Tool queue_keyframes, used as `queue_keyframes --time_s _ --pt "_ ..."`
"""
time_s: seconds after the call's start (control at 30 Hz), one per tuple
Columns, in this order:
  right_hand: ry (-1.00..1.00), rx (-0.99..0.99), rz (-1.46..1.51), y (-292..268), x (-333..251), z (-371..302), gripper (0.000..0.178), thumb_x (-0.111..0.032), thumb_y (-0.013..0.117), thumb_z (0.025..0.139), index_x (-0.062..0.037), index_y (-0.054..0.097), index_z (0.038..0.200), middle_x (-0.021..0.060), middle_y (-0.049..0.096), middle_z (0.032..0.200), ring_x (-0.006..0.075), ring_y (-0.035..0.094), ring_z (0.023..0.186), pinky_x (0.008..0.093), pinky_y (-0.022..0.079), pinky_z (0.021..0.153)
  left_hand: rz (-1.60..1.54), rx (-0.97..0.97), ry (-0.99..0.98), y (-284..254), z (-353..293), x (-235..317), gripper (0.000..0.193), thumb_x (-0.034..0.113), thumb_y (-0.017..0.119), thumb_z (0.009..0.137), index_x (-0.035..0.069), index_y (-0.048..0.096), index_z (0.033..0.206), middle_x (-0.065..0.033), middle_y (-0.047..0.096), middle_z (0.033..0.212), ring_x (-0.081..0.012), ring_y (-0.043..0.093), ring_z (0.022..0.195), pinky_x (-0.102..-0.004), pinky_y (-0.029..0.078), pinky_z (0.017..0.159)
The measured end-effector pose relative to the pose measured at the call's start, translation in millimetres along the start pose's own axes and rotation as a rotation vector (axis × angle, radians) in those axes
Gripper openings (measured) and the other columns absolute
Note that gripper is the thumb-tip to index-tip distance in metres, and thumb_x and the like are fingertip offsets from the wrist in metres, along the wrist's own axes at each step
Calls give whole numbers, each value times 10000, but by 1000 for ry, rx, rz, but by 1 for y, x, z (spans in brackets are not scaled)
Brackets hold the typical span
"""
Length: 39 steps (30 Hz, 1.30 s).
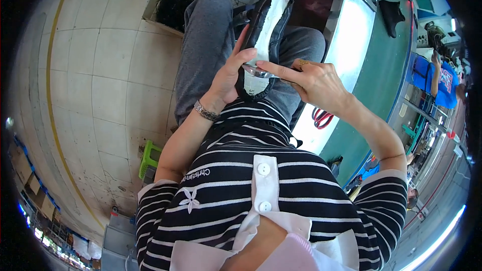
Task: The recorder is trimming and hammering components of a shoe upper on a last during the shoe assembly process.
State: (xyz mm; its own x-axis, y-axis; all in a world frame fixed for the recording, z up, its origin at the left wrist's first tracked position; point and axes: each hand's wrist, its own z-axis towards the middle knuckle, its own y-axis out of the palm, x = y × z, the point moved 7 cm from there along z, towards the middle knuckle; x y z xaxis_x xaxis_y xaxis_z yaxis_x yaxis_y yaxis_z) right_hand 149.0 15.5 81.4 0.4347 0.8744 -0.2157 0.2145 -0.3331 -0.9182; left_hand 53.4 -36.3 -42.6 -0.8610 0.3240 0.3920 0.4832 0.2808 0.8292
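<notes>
Bottom up above my lap is a black shoe upper (257,24), its dark edge folded in around a long white insole (271,19). My left hand (232,73) grips it from the left side, with the thumb lying on the white bottom near the heel. From the right, my right hand (315,81) holds a shiny curved metal tool (258,72) against the insole just above the heel. Its index finger stretches along the tool toward my left thumb. The tool's exact kind and its grip end are hidden in my fingers.
At right runs a green-topped workbench (377,78) with a bright white strip, holding a black boot (391,16) and red-handled scissors (322,118). A box of black stringy material (187,0) stands beyond my knee, a green stool (149,158) at left. Another person (444,83) works beyond the bench.
</notes>
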Motion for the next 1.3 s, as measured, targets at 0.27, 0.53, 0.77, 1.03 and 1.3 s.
queue_keyframes --time_s 0.27,0.53,0.77,1.03,1.3 --pt "-31 224 211 -64 -19 25 662 -201 635 873 -329 339 1452 76 625 663 218 606 514 339 447 437 147 50 -46 -24 4 -9 769 183 663 838 217 271 1499 -75 481 1329 -174 498 1184 -300 382 1007" --pt "-56 219 74 -39 -6 33 699 -184 555 917 -302 192 1503 78 572 517 213 593 428 321 465 407 117 37 -94 -21 0 2 867 94 683 800 194 205 1516 -92 534 1250 -175 531 1139 -327 424 969" --pt "-28 109 36 -25 2 36 656 -216 546 943 -265 200 1499 82 572 526 227 576 410 340 437 390 -4 -19 -118 -17 1 3 885 74 677 805 183 166 1520 -108 552 1211 -193 601 1043 -337 507 865" --pt "92 36 104 -20 2 38 679 -192 551 930 -223 186 1502 95 572 524 235 577 413 346 442 379 -9 -35 -140 -20 3 1 910 100 707 787 186 172 1518 -111 538 1226 -190 591 1062 -343 502 876" --pt "160 -21 4 -5 5 25 665 -186 566 915 -222 228 1487 89 580 517 254 597 437 341 464 404 -10 -185 -138 -28 0 -6 887 163 692 834 233 141 1525 -94 425 1406 -210 446 1269 -357 378 1049"
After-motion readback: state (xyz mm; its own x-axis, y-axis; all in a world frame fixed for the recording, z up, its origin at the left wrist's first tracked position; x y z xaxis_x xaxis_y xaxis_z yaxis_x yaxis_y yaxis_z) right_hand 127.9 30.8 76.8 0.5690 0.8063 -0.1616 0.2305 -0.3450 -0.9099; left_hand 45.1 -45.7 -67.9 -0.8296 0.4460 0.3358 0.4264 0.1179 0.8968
